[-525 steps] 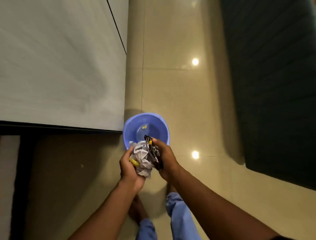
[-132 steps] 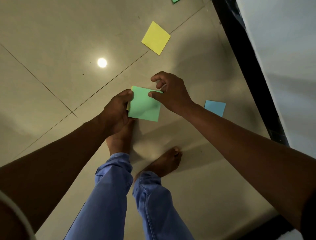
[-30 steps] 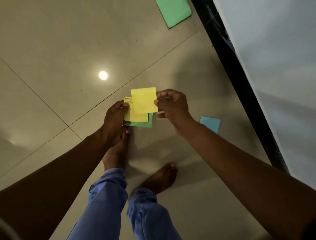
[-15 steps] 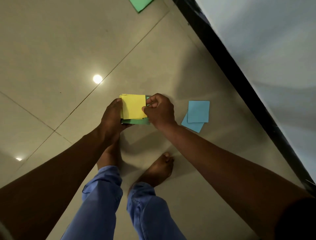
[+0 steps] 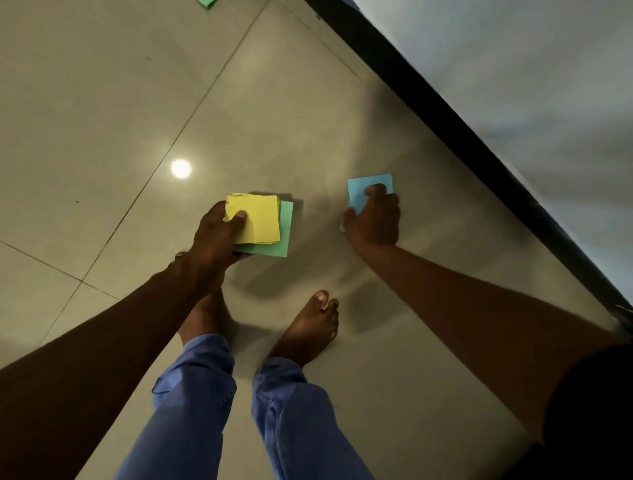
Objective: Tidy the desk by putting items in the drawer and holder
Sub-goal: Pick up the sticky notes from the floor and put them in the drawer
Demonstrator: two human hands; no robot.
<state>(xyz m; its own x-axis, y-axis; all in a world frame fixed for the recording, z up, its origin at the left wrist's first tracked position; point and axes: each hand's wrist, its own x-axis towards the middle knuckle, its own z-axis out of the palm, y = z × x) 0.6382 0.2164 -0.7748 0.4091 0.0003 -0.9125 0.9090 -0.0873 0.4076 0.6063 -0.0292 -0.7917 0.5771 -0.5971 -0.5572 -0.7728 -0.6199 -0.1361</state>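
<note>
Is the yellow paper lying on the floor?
No, the left hand holds the yellow paper above the floor.

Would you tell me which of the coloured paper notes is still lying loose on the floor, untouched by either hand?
The green note at the top edge. The yellow notes are held in the left hand, and the blue notes are under the right hand.

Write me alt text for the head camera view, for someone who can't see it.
A standing person bends over a tiled floor, left hand holding a stack of yellow notes on green notes, right hand pressing on blue notes on the floor. Bare feet and blue trousers show below; another green note lies at the top edge.
</note>
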